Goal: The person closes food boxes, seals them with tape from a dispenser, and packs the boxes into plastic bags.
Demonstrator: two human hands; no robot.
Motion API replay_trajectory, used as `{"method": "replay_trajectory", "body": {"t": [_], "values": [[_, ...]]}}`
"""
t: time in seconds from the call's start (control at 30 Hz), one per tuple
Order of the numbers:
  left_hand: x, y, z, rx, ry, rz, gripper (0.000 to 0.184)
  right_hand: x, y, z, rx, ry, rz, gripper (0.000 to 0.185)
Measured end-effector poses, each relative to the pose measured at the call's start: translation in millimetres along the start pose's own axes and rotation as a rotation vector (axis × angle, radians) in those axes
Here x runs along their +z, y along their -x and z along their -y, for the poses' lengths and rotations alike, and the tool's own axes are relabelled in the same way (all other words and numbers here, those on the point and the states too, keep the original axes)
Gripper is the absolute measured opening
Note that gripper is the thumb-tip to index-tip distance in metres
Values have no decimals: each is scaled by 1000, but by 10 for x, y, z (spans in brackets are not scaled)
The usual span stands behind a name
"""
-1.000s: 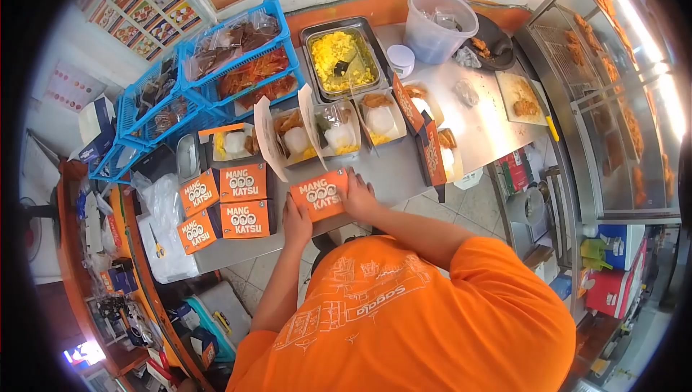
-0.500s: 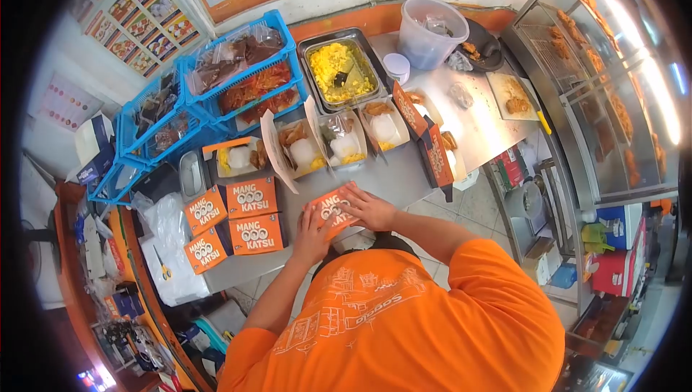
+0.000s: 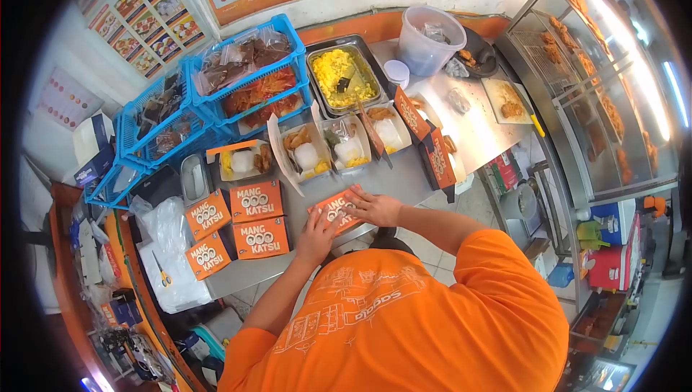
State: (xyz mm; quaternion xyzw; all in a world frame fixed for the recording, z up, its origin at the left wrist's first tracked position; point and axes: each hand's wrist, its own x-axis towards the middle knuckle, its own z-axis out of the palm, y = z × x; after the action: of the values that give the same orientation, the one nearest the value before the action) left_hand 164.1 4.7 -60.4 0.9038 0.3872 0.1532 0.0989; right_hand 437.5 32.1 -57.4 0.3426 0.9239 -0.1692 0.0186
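Observation:
At the front edge of the metal table, an orange box (image 3: pixel 336 212) with a printed lid is closed. My left hand (image 3: pixel 316 236) rests on its left side, fingers extended over the lid. My right hand (image 3: pixel 374 209) lies on its right side with the fingers spread. Several closed orange boxes (image 3: pixel 260 237) stand to the left. Behind my hands is a row of open boxes holding rice, fried pieces and yellow egg, among them one box (image 3: pixel 305 156) with its lid raised.
Blue baskets (image 3: pixel 249 78) with bagged food stand at the back left, beside a metal tray of egg (image 3: pixel 346 78). A plastic tub (image 3: pixel 430 41), a cutting board (image 3: pixel 507 101) and a glass display case (image 3: pixel 598 89) are toward the right. Scissors (image 3: pixel 164 274) lie at the left.
The box's lid has gone from upright-facing to lying under both hands, and my right hand has moved from its side onto its top. The camera view has shifted slightly.

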Motion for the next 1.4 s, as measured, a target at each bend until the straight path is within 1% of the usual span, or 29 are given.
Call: {"method": "replay_trajectory", "body": {"t": [0.1, 0.13, 0.17, 0.27, 0.33, 0.37, 0.4, 0.43, 0.47, 0.5, 0.53, 0.57, 0.67, 0.7, 0.77, 0.8, 0.87, 0.9, 0.97, 1.0, 1.03, 1.1, 1.17, 1.2, 1.23, 1.27, 1.3, 1.37, 1.4], "values": [[-170, -4, -86, -43, 84, 52, 51, 48, 61, 53, -32, 81, -152, 65], [-197, -22, -111, -60, 104, 92, 50, -188, 86, 182, 22, 9, -40, 70], [-157, -27, -89, -62, 101, 90, 50, -209, 71, 179, 18, 10, -42, 70], [-65, -9, -104, -77, -45, 186, 50, -267, 76, 147, -25, 127, -176, 62], [-169, -146, -269, -115, -382, 230, 45, -632, 72, -47, 46, -97, -130, 42], [-266, -258, -411, -116, -391, 240, 45, -873, 132, -164, 137, -60, -158, 32], [-404, -405, -607, -198, -394, 352, 41, -1124, 237, -294, 228, -24, -179, 26], [-510, -573, -808, -282, -394, 461, 37, -1363, 387, -459, 237, 43, -242, 24], [-590, -789, -1001, -292, -396, 467, 37, -1531, 567, -660, 242, 115, -303, 22], [-660, -1050, -1175, -374, -1, 527, 35, -1589, 737, -861, 229, 110, -304, 22], [-631, -1329, -1334, -447, 400, 564, 32, -1639, 919, -1079, 300, 175, -133, 21], [-504, -1563, -1512, -440, 609, 468, 34, -1644, 1105, -1251, 367, 232, 41, 21], [44, -2217, -2106, -443, 1084, 204, 38, -1552, 1656, -1612, 433, 61, 48, 20], [276, -2298, -2242, -458, 1083, 211, 38, -1400, 1836, -1714, 426, 48, 54, 20], [679, -2490, -2426, -152, 538, 162, 37, -924, 2125, -1919, 336, 130, -386, 26], [715, -2562, -2453, -164, 542, 152, 37, -753, 2191, -1989, 323, 133, -378, 26], [704, -2567, -2380, -98, 354, 438, 39, -482, 2270, -2019, 330, 55, -440, 37], [708, -2515, -2350, -113, 351, 436, 39, -462, 2289, -1983, 315, 48, -439, 37], [703, -2306, -2308, -101, 221, 315, 37, -476, 2267, -1847, 380, 0, -465, 43], [664, -2220, -2275, -106, 209, 333, 37, -461, 2232, -1793, 387, -44, -518, 43], [617, -2159, -2230, -192, 117, 297, 33, -494, 2166, -1690, 388, -62, -530, 43], [551, -2074, -2146, -270, 13, 260, 30, -575, 2020, -1473, 635, -317, -399, 44], [556, -1981, -2086, -491, -96, 128, 31, -347, 1850, -1364, 630, -290, -433, 47], [631, -1943, -2028, -492, -104, 129, 31, -277, 1765, -1277, 659, -244, -546, 48], [769, -1881, -1930, -541, 53, -5, 35, -250, 1685, -1224, 687, -198, -658, 49], [919, -1783, -1829, -590, 211, -136, 41, -243, 1622, -1186, 699, -219, -664, 51], [1123, -1664, -1711, -602, 206, -127, 41, -256, 1584, -1164, 696, -232, -657, 51], [1478, -1549, -1531, -835, 672, -483, 56, -336, 1515, -1193, 793, -540, -486, 52], [1287, -1723, -1684, -1017, 879, -514, 64, -222, 1448, -1258, 839, -655, -466, 51]]}}
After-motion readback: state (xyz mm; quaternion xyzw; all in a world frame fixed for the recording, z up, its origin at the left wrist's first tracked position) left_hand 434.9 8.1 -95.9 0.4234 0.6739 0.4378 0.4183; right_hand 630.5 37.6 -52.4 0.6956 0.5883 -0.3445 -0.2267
